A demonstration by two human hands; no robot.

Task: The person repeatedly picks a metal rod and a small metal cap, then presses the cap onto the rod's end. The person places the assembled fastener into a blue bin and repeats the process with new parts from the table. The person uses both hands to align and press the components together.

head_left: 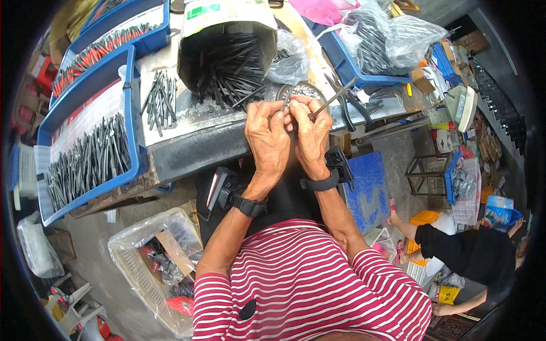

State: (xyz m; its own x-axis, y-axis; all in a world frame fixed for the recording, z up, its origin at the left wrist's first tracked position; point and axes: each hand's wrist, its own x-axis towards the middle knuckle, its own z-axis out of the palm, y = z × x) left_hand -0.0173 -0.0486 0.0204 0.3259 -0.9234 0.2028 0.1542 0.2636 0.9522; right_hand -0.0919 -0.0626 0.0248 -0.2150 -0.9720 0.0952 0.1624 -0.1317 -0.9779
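Observation:
Both my hands meet over the front edge of the workbench (193,156). My left hand (267,139) pinches a small dark metal piece (286,101) between thumb and fingers. My right hand (313,133) is closed on a thin dark metal rod (335,98) that slants up to the right, and its fingertips meet the small piece. Just beyond them sits a round dish (280,92) of small silvery parts. A large tin (227,24) lies on its side, its mouth toward me, with many dark slim metal pieces (236,68) spilling out. Black-handled pliers (345,108) rest to the right.
Left stand blue bins (135,113) of dark slim pieces, one with red-handled ones. A loose pile (162,99) lies near them. A blue bin (341,62) with plastic bags stands right. Below are a lined basket (128,250) and a blue stool (367,184). Another person (460,250) is at right.

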